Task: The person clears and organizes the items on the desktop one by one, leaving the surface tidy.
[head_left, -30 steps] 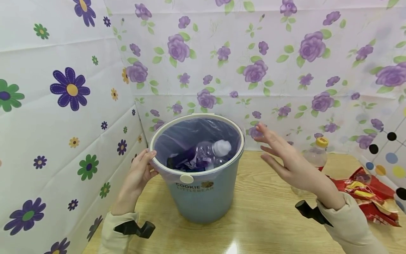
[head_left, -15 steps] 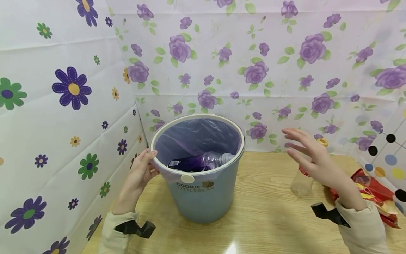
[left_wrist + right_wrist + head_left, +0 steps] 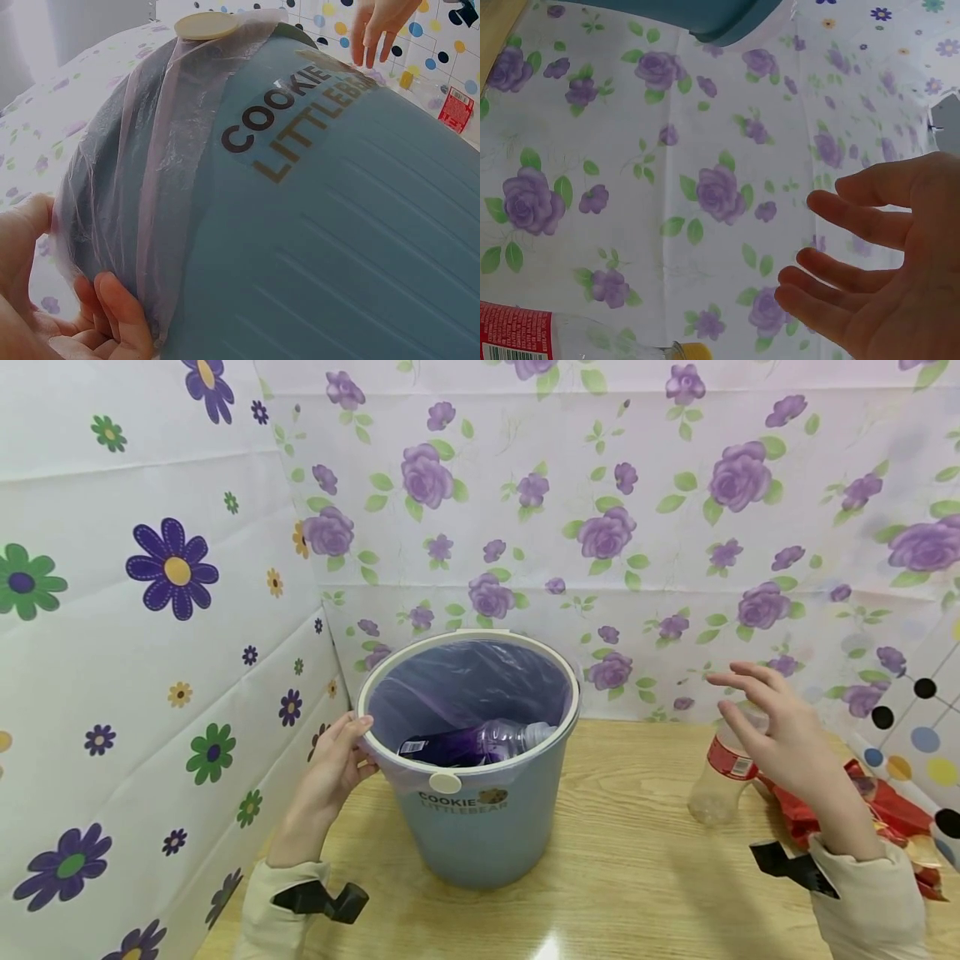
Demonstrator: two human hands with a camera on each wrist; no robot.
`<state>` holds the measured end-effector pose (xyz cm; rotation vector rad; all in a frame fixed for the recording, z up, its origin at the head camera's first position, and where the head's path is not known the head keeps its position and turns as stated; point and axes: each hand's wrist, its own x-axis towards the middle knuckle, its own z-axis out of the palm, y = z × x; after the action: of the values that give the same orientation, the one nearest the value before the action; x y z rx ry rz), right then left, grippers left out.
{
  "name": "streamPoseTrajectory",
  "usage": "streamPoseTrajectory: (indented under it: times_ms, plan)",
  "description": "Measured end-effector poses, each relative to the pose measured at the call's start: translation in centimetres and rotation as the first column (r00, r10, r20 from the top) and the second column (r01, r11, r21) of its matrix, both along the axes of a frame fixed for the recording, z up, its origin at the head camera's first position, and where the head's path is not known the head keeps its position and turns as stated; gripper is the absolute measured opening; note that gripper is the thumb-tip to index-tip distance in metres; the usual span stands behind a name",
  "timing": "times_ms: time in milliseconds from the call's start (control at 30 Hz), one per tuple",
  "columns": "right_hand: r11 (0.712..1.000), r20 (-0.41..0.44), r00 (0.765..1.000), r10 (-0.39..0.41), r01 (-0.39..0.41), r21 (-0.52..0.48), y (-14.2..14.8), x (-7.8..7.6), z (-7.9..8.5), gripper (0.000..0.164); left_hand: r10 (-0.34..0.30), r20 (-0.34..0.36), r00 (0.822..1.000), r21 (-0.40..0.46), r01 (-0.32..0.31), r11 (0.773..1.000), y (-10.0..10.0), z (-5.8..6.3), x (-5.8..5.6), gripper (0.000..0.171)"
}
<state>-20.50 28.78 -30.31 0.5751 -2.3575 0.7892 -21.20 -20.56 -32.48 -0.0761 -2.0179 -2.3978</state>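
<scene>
A blue-grey bin (image 3: 480,839) with a pale rim stands upright on the wooden table, lined with a thin plastic bag (image 3: 176,150). My left hand (image 3: 330,777) grips its left rim, thumb on top and fingers curled under the bag's edge. Inside lies a purple plastic bottle (image 3: 498,742) with a whitish cap. To the right, a clear bottle (image 3: 712,806) with a red label and yellow cap (image 3: 691,352) stands upright. My right hand (image 3: 787,743) hovers with spread fingers, overlapping that bottle's top in the head view, and holds nothing.
Red snack packets (image 3: 798,814) lie at the right side of the table, partly hidden behind the right forearm. Flower-patterned sheeting (image 3: 675,527) closes off the back and left, with dotted sheeting (image 3: 930,735) at the right. Both wrists wear black camera mounts (image 3: 322,902).
The purple bottle has settled lower in the bin, its cap now to the right. My right hand has moved right, from beside the bin to the clear bottle. The left hand stays put.
</scene>
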Motion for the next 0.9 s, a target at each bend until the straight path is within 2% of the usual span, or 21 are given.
streamPoseTrajectory:
  times_ms: [133, 300, 600, 900]
  plan:
    - [0.995, 0.079, 0.992, -0.096, 0.097, -0.01, 0.6, 0.0, -0.2, 0.031, -0.003, -0.003, 1.0, 0.006, 0.003, 1.0, -0.1, -0.1, -0.1, 0.01]
    - [0.978, 0.151, 0.967, -0.205, 0.209, -0.01, 1.3, 0.0, -0.3, 0.034, -0.001, -0.012, 1.0, 0.011, 0.001, 1.0, -0.1, -0.1, 0.0, 0.01]
    - [0.947, 0.197, 0.932, -0.306, 0.319, -0.038, 1.9, 0.0, -0.3, 0.037, 0.0, -0.024, 1.0, 0.015, 0.001, 1.0, 0.0, -0.1, 0.0, 0.01]
    - [0.902, 0.324, 0.853, -0.41, 0.431, 0.008, 2.9, -0.6, -1.1, 0.052, -0.008, -0.018, 1.0, 0.008, 0.008, 1.0, -0.1, -0.3, -0.1, 0.011]
